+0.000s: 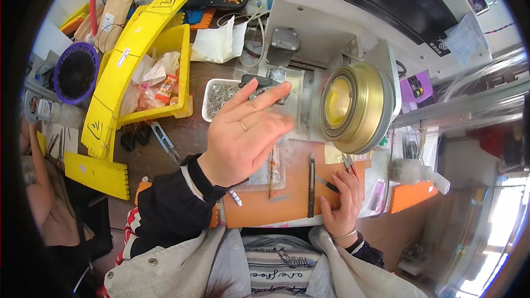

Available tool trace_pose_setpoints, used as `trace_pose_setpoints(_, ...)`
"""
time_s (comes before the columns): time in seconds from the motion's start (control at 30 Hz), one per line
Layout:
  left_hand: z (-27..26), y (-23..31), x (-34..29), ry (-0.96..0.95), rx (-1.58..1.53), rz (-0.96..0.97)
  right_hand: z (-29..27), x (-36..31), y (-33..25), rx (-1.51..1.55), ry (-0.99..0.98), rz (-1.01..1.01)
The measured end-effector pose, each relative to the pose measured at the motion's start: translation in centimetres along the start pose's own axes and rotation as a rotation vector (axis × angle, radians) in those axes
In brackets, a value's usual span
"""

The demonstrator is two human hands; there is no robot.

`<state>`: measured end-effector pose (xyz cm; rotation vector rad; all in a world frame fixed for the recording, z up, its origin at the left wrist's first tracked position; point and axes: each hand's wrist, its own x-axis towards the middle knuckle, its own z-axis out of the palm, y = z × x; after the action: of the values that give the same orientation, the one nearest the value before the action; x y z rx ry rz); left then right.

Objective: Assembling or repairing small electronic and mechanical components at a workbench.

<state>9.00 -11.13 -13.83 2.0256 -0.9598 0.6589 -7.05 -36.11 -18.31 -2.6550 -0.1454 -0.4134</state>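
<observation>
My left hand (pixel 243 138), wearing a ring, is raised in the middle, in front of a bench machine. Two of its fingers stretch out over a black part (pixel 262 81) of the machine. The other fingers bend together in what looks like a pinch; whatever they hold, if anything, is hidden. On the orange mat (pixel 295 187) my right hand (pixel 342 201) rests with its fingers extended, beside small snips (pixel 351 166) and a dark slim tool (pixel 327 183). A black craft knife (pixel 311 185) lies to its left, and a thin brush-like stick (pixel 271 172) lies farther left.
A white dish (pixel 208 102) of small metal pieces sits left of the machine. A gold round pulley (pixel 367 107) juts out at the right. Farther left stand a yellow bin (pixel 185 72) and a long yellow panel (pixel 118 77). A person's arm (pixel 40 168) shows at the left edge.
</observation>
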Motion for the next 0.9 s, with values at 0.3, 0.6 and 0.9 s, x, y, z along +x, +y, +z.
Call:
trace_pose_setpoints(0.3,-0.06,0.04,0.21,0.013,0.018,0.040,0.30,-0.46,0.44,0.046,0.032,-0.047)
trace_pose_setpoints(0.6,-0.04,0.06,-0.16,-0.044,-0.007,-0.006,0.25,-0.13,0.42,0.044,-0.013,-0.054)
trace_pose_setpoints(0.9,-0.38,-0.33,-0.20,-0.076,0.024,0.017,0.51,-0.22,0.54,0.079,-0.014,-0.015)
